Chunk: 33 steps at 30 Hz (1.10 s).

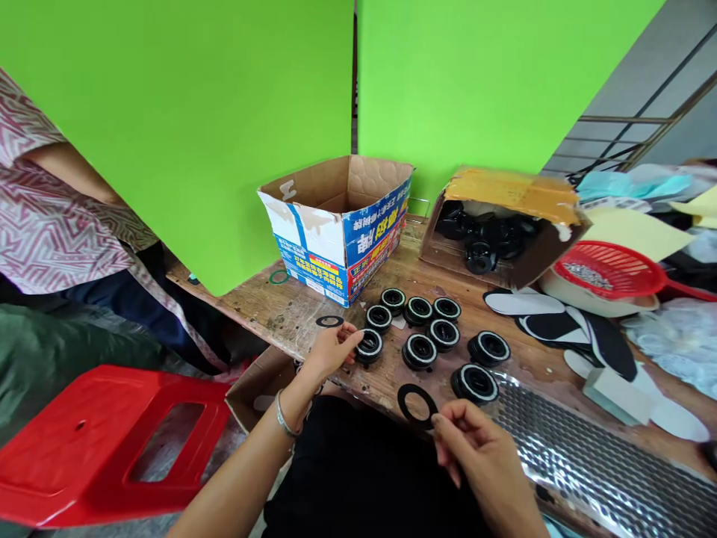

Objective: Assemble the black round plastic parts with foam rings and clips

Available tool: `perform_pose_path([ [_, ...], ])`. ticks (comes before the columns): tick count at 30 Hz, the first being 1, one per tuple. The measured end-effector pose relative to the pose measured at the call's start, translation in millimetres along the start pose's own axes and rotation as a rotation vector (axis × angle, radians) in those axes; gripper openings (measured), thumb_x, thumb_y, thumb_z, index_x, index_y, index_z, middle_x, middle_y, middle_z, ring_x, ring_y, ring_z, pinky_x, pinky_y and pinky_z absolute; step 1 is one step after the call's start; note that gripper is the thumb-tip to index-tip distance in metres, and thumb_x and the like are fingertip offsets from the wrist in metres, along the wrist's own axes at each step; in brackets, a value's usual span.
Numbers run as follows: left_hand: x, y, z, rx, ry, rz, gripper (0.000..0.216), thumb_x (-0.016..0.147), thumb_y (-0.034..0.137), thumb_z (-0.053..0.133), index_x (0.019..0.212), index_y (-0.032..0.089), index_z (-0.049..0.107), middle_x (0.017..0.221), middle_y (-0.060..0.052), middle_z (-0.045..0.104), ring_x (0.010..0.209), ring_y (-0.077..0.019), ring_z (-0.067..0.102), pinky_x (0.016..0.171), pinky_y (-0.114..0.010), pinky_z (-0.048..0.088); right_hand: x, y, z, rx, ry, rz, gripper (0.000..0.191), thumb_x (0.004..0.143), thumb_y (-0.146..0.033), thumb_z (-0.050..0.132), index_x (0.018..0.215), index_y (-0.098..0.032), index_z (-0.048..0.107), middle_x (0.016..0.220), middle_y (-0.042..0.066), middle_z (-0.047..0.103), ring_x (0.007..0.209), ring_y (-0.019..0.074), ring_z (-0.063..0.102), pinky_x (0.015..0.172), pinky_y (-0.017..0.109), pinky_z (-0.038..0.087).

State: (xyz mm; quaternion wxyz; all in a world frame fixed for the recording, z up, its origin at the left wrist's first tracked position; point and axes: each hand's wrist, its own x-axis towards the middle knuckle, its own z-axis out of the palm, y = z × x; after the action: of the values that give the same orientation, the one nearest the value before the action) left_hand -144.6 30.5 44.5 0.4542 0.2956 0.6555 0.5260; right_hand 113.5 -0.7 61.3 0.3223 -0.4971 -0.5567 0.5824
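Ring [413, 388] pinched in right hand [476, 441], round black part [369, 346] beyond, left hand [334, 350] pinching its edge

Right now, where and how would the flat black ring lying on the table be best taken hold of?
I'd likely pinch the band of the flat black ring between its outer edge and open centre, coming from above on the near side. It lies flat on the table, offering little edge from the side, and the left hand is just on that near side.

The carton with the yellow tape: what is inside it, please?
Glossy black rounded parts are heaped inside the taped carton. Its deepest part cannot be seen behind them.
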Motion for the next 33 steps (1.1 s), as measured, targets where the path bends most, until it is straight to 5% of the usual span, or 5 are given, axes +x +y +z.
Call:
perform_pose_path([
  [6, -24, -2, 18, -0.164, -0.095, -0.141, 0.035, 0.071, 0.027, 0.084, 0.090, 0.016, 0.057, 0.061, 0.003, 0.064, 0.051, -0.0112, 0.065, 0.054, -0.024, 0.060, 3, 12, -26, 0.395, 0.091, 0.304, 0.058, 0.053, -0.066, 0.086, 0.066, -0.019, 0.056, 0.054, -0.002, 0.054, 0.038, 0.0071, 0.039, 0.032, 0.017, 0.023],
  [11, -63, -14, 52, -0.247, -0.202, -0.222, 0.052, 0.062, 0.044, 0.089, 0.091, 0.017, 0.056, 0.063, 0.001, 0.067, 0.056, -0.0148, 0.069, 0.056, -0.025, 0.061, 5, 13, -26, 0.473, 0.123, 0.250, 0.047, 0.057, -0.055, 0.088, 0.064, -0.017, 0.060, 0.058, -0.001, 0.055, 0.047, 0.0094, 0.044, 0.039, 0.020, 0.031],
  [15, -79, -23, 72, -0.287, -0.227, -0.261, 0.055, 0.061, 0.052, 0.087, 0.090, 0.016, 0.057, 0.067, 0.000, 0.069, 0.057, -0.0140, 0.069, 0.057, -0.024, 0.061, 13, 17, -15, 0.435, 0.140, 0.138, 0.036, 0.060, -0.049, 0.085, 0.067, -0.017, 0.069, 0.076, 0.005, 0.065, 0.072, 0.0170, 0.056, 0.064, 0.027, 0.048],
  [24, -74, -27, 65, -0.252, -0.275, -0.294, 0.060, 0.059, 0.062, 0.085, 0.085, 0.016, 0.058, 0.059, 0.000, 0.067, 0.053, -0.0145, 0.069, 0.053, -0.022, 0.059, 29, 34, 3, 0.393, 0.189, 0.109, 0.030, 0.062, -0.046, 0.079, 0.064, -0.017, 0.070, 0.093, 0.008, 0.071, 0.088, 0.0233, 0.059, 0.082, 0.034, 0.047],
  [33, -72, -29, 64, -0.273, -0.286, -0.303, 0.067, 0.052, 0.067, 0.086, 0.087, 0.016, 0.058, 0.059, 0.000, 0.068, 0.052, -0.0151, 0.069, 0.052, -0.022, 0.059, 34, 27, 2, 0.334, 0.188, 0.177, 0.032, 0.057, -0.045, 0.081, 0.069, -0.017, 0.071, 0.081, 0.004, 0.069, 0.078, 0.0206, 0.059, 0.076, 0.032, 0.048],
])
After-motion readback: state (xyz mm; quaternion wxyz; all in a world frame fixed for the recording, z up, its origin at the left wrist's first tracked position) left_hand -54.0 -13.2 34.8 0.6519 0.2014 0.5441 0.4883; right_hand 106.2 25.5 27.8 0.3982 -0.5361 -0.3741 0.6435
